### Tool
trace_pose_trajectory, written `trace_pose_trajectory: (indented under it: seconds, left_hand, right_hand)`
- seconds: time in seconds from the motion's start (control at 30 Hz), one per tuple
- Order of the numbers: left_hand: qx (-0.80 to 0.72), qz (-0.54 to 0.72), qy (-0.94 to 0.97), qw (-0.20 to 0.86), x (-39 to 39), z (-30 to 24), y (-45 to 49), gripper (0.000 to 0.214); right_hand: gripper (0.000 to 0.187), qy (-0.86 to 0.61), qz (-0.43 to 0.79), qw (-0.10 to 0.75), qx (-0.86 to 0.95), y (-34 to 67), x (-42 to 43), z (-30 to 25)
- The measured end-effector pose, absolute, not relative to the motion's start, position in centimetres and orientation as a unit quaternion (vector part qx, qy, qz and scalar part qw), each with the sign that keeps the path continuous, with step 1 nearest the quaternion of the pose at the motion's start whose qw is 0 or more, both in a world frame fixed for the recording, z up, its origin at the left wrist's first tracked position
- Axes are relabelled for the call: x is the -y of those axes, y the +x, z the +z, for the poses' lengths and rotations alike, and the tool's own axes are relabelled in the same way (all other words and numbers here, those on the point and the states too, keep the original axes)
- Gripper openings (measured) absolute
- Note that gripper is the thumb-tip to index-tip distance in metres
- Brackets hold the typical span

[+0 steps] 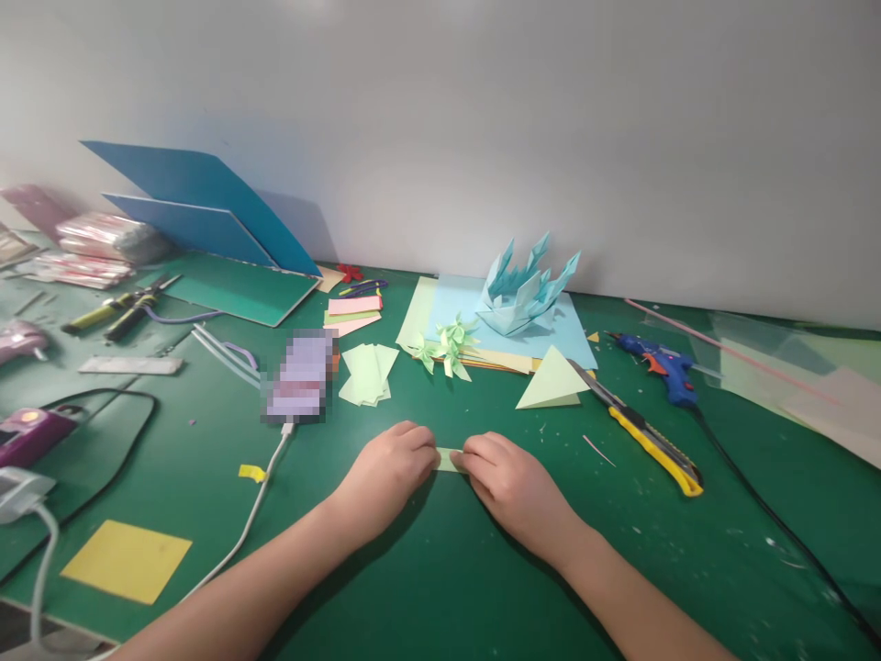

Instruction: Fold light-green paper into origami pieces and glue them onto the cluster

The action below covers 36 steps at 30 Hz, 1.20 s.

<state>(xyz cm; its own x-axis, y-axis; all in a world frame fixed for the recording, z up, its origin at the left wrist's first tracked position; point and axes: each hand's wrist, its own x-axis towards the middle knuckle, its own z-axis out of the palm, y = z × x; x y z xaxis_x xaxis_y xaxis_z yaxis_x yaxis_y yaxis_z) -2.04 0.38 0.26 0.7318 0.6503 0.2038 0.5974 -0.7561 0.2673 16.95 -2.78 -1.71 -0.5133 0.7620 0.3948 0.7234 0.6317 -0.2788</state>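
Observation:
Between my two hands lies a small strip of light green paper (450, 460), low over the green table. My left hand (395, 468) has its fingers closed on the strip's left end. At the opposite end, my right hand (513, 482) pinches the paper with thumb and fingers. Much of the strip is hidden under the fingertips. Just beyond my hands are a stack of pale green paper pieces (368, 375), several folded green paper flowers (451, 346) and a folded pale green triangle (552, 381).
A yellow utility knife (653, 445) and a blue glue gun (664, 365) lie to the right. Behind stands a light blue folded paper piece (519, 298) on paper sheets. Left are a blurred-out phone (301, 375), its white cable (265, 496), pliers (130, 308) and yellow paper (128, 560).

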Motion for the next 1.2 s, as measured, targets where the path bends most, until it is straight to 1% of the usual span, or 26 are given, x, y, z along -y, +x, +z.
trace_pose_trajectory:
  seconds: [0.13,0.23,0.37,0.6,0.8,0.93,1.0,1.1,1.2]
  left_hand:
    - [-0.330,0.156,0.923,0.124,-0.7,0.5,-2.3,0.027]
    - [-0.314,0.173,0.922,0.148,-1.1,0.8,-2.7,0.025]
    - [-0.307,0.177,0.922,0.156,-1.2,1.0,-2.9,0.022]
    - [-0.304,0.152,0.932,0.126,-1.1,1.0,-2.9,0.027]
    - [-0.346,0.114,0.925,0.108,-0.8,1.3,-3.0,0.024]
    - [-0.362,0.094,0.923,0.088,-0.6,1.5,-3.0,0.025]
    - [-0.363,0.092,0.923,0.088,-0.6,1.5,-3.0,0.024]
    - [-0.368,0.110,0.915,0.122,-1.0,1.2,-3.2,0.020]
    - [-0.404,0.147,0.882,0.195,-1.6,0.8,-3.6,0.006]
  right_hand:
    - [0.026,-0.426,0.062,0.262,0.864,17.2,2.7,-1.5]
    - [0.028,-0.426,0.064,0.276,0.859,17.6,2.4,-1.5]
    - [0.033,-0.439,0.063,0.298,0.845,18.3,2.2,-1.5]
    - [0.032,-0.448,0.052,0.309,0.837,18.4,2.1,-1.4]
    - [0.033,-0.468,0.020,0.322,0.823,19.1,1.8,-1.9]
    - [0.032,-0.465,-0.003,0.369,0.804,19.3,1.7,-1.8]
    - [0.031,-0.443,0.007,0.391,0.807,18.7,1.9,-1.6]
    - [0.024,-0.391,0.080,0.340,0.852,17.4,2.3,-1.3]
    - [0.020,-0.401,0.122,0.292,0.860,16.6,2.6,-1.2]
